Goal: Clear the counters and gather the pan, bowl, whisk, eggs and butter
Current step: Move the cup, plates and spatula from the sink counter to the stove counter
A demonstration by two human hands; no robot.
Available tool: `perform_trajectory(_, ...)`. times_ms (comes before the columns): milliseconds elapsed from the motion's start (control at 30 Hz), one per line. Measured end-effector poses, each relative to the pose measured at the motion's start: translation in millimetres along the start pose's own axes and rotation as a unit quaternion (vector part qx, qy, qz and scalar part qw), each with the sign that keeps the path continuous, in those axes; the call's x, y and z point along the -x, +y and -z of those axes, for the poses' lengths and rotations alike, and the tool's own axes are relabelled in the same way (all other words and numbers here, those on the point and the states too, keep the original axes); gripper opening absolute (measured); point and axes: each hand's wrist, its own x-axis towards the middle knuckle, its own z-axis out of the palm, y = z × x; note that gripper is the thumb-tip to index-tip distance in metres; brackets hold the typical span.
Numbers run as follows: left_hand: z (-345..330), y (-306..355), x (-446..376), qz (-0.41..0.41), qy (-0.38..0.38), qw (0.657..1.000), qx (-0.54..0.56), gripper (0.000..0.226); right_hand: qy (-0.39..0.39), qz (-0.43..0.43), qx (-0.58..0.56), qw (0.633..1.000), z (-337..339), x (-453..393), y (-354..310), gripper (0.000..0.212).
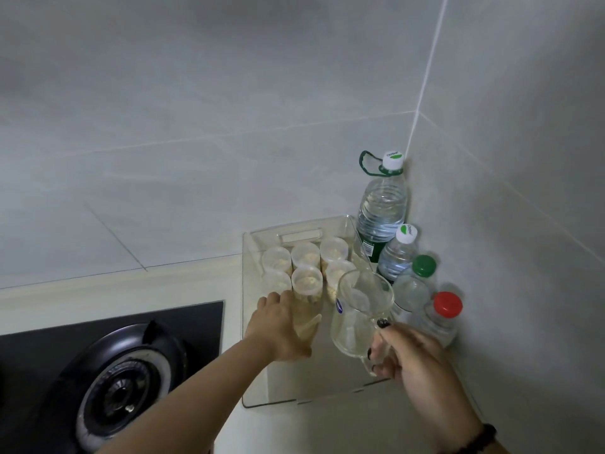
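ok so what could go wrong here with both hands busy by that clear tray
1. The right hand holds the clear glass mug tilted by its handle, close to the red-capped bottle and green-capped bottle; a swing could topple them.
2. The left hand grips one clear plastic jar packed among others in the clear plastic tray; lifting it might knock its neighbours over.

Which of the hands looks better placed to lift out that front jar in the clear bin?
Left. The left hand already wraps the front jar inside the clear bin. The right hand is busy holding the glass mug by its handle.
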Motion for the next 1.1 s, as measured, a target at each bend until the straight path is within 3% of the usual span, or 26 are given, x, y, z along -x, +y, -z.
perform_trajectory(167, -0.3, 4.1, -7.9, -0.008, -0.058, 0.992, -0.111, 0.105, -0.010, -0.007, 0.003, 1.000, -3.7, -5.8, 4.7, 0.045)
perform_trajectory(300, 1.5, 7.1, -9.4, -0.025, -0.053, 0.974, -0.220, 0.103, -0.022, -0.018, 0.005, 1.000, -7.4, -7.3, 8.5, 0.034)
perform_trajectory(367, 3.3, 6.9, -7.9, -0.035, -0.052, 0.964, -0.258, 0.099, -0.029, -0.025, 0.017, 0.999, -8.1, -10.3, 12.9, 0.041)
perform_trajectory(467, 4.9, 6.8, -4.0, -0.039, -0.049, 0.957, -0.285, 0.089, -0.041, -0.046, 0.046, 0.997, -10.9, -14.6, 19.8, 0.047)
perform_trajectory(600, 5.6, 6.1, 3.1, -0.049, -0.025, 0.955, -0.292, 0.071, -0.056, -0.070, 0.110, 0.990, -18.5, -16.2, 21.4, 0.039)
perform_trajectory(767, 4.3, 1.0, 11.0, -0.050, -0.015, 0.955, -0.292, 0.077, -0.088, -0.101, 0.106, 0.985, -27.0, -23.6, 16.1, 0.036)
perform_trajectory(867, 10.4, -3.6, 14.9, -0.054, -0.032, 0.970, -0.237, 0.090, -0.101, -0.124, 0.114, 0.981, -33.0, -28.3, 16.3, 0.033)
perform_trajectory(967, 24.9, -11.3, 19.9, -0.057, -0.048, 0.997, -0.036, 0.106, -0.103, -0.155, 0.105, 0.977, -38.7, -32.6, 19.9, 0.033)
perform_trajectory(1100, 39.6, -15.1, 20.8, -0.023, -0.025, 0.972, 0.231, 0.081, -0.098, -0.201, 0.064, 0.973, -47.7, -41.7, 28.3, 0.029)
